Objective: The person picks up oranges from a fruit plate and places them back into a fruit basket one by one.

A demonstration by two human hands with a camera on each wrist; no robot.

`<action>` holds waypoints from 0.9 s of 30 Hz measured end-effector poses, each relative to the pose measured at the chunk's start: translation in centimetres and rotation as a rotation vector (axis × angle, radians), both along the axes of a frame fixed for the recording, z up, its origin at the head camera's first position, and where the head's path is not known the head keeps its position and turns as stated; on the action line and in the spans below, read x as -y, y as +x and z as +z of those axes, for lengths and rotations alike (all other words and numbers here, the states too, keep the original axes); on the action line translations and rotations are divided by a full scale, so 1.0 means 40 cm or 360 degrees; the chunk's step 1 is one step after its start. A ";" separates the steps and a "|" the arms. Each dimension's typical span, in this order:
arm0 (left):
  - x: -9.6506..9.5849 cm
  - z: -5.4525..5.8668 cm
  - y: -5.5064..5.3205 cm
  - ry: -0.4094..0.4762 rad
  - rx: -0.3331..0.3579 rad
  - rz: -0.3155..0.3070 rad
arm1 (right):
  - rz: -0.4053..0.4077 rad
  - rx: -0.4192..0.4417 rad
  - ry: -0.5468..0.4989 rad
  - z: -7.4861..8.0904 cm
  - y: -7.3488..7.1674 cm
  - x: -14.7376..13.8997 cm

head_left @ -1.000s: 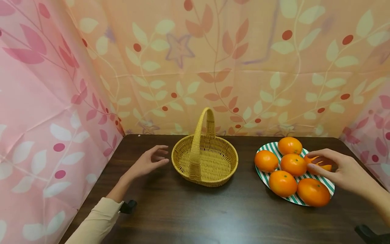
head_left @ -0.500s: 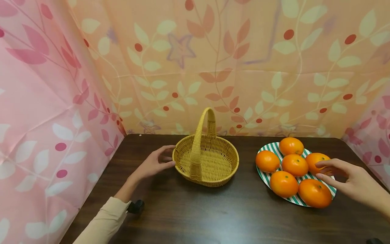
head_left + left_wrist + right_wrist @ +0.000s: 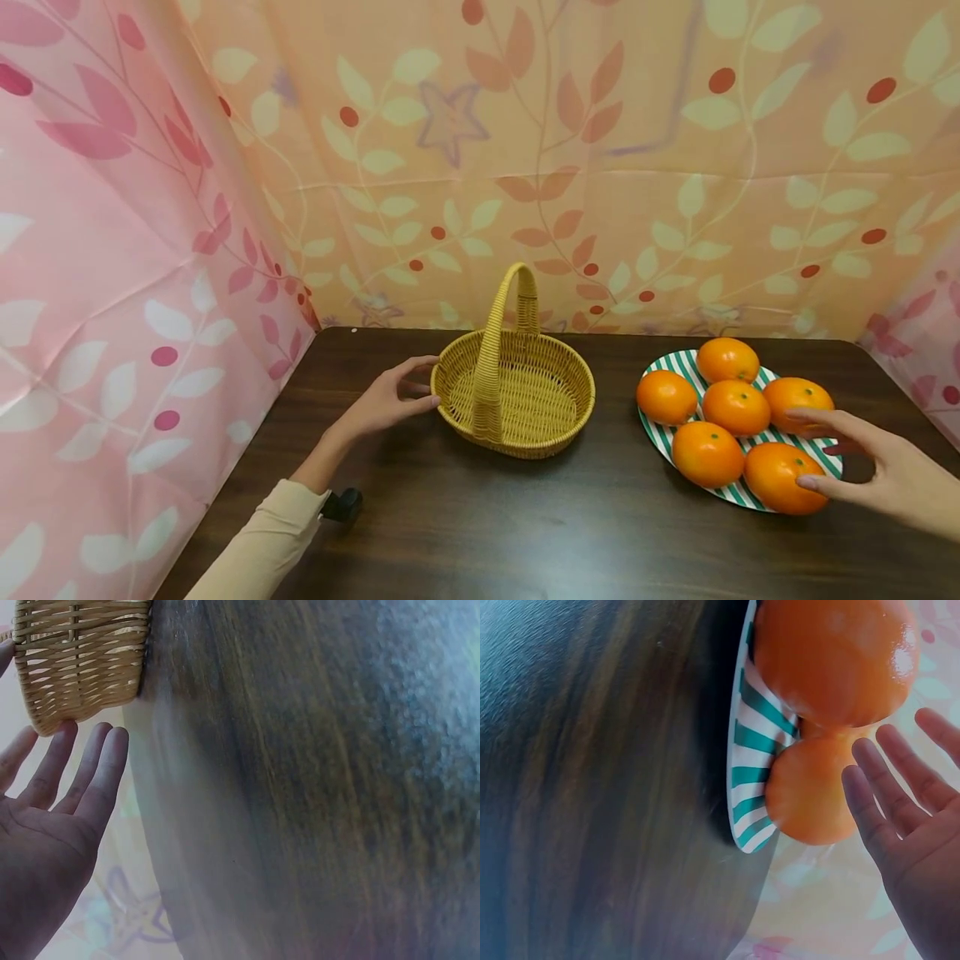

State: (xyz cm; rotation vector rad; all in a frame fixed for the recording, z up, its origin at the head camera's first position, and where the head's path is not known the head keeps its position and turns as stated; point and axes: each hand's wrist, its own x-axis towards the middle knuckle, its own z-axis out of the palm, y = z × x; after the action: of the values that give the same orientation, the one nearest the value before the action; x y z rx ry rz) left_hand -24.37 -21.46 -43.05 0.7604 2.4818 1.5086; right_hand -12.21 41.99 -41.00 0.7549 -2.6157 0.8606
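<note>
A yellow woven basket [image 3: 510, 404] with a tall arched handle stands mid-table with nothing in it. At its left rim is my left hand [image 3: 384, 402], fingertips and thumb at the wicker edge; in the left wrist view its fingers are extended beside the woven wall [image 3: 82, 664]. On the right, several oranges lie on a green-and-white striped plate [image 3: 654, 433]. My right hand [image 3: 888, 475] hovers at the plate's right side, thumb by the front-right orange [image 3: 780, 479] and fingers over the back-right orange [image 3: 797, 400]. Its fingers are spread in the right wrist view, gripping nothing.
Both things stand on a dark wood-grain table [image 3: 525, 533]. A gap of bare wood separates basket and plate. Floral cloth [image 3: 450, 208] hangs behind the table and along both sides. A black wrist mount [image 3: 343, 504] sits below my left wrist.
My left hand has moved right to the basket's rim. My right hand has drawn back toward the front right, from over the back-right orange to beside the front-right one. The oranges stay put.
</note>
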 end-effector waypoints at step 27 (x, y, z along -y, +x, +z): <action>0.004 -0.008 0.000 0.0050 0.0034 -0.0025 | 0.0153 -0.0032 0.0019 -0.040 0.003 0.001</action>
State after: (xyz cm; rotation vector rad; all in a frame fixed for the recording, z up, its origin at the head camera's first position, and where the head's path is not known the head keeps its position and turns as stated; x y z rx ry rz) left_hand -24.35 -21.61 -43.39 0.7627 2.4369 1.5453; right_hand -12.11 41.96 -42.60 0.8941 -2.5872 0.8596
